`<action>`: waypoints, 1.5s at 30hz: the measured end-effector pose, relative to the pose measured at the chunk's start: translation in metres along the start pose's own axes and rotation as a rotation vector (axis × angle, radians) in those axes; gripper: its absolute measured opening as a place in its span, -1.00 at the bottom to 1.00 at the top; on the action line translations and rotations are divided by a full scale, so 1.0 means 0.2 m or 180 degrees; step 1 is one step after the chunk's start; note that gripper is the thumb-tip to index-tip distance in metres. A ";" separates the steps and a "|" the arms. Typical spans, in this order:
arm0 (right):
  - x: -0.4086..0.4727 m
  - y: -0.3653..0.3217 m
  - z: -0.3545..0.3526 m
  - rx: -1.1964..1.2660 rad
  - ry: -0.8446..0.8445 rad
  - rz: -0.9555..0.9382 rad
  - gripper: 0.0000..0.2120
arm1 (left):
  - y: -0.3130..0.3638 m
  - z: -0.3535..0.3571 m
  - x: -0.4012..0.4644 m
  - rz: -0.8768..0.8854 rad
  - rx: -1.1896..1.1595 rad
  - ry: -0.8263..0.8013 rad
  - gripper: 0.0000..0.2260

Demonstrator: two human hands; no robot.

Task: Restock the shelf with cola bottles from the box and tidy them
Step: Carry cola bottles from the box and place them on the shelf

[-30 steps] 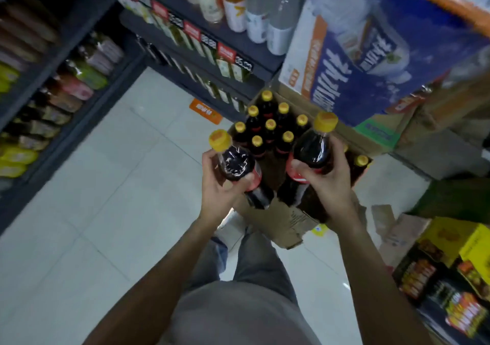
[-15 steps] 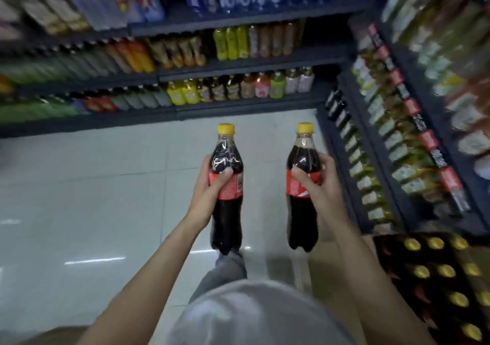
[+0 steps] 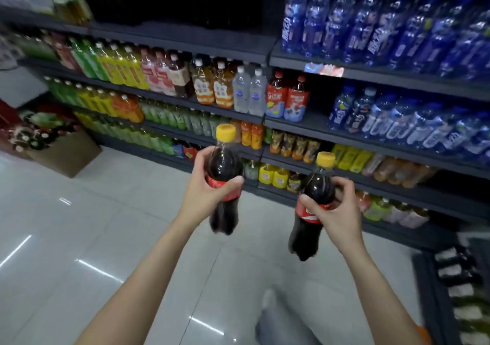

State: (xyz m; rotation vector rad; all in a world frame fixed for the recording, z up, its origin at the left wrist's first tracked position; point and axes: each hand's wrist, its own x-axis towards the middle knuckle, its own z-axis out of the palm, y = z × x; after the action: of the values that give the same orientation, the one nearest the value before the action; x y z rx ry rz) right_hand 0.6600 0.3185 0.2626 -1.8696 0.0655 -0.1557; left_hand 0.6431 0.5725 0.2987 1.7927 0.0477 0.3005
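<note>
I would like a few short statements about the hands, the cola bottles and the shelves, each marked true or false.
1. Each hand holds one cola bottle. True: the left hand grips the left bottle, the right hand the right bottle.
2. Both bottles have red caps. False: the caps are yellow.
3. The bottles already stand on a shelf. False: both are held in the air above the floor.
4. Blue bottles fill the upper right shelves. True.

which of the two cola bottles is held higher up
The cola bottle in the left hand, cola bottle: its yellow cap sits clearly above the cap of the bottle in the right hand, right-hand bottle, which also tilts more.
</note>
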 end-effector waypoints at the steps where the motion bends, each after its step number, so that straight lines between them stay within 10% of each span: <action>1: 0.13 -0.04 0.06 0.0027 -0.0030 -0.0115 -0.44 | 0.00 -0.03 0.13 0.0131 0.0116 0.0099 -0.38; 20: 2.26 -0.75 1.04 -0.0183 0.0466 -0.2562 -0.36 | 0.00 -0.03 2.55 0.1356 0.0556 0.1165 -0.32; 40: 3.70 -0.79 1.51 -0.0521 0.1669 -0.1659 -0.28 | -0.33 0.18 3.85 0.2363 0.0812 0.0672 -0.29; 45: 3.85 -0.82 1.56 -0.0337 0.1698 -0.1769 -0.30 | -0.33 0.20 3.90 0.2533 0.1947 0.1382 -0.31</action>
State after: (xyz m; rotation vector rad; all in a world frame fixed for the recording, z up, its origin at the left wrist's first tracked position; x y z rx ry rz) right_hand 1.4592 0.5664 0.3849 -1.8645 -0.0842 -1.0479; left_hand 1.4144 0.7002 0.3649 2.2494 -0.3056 1.3604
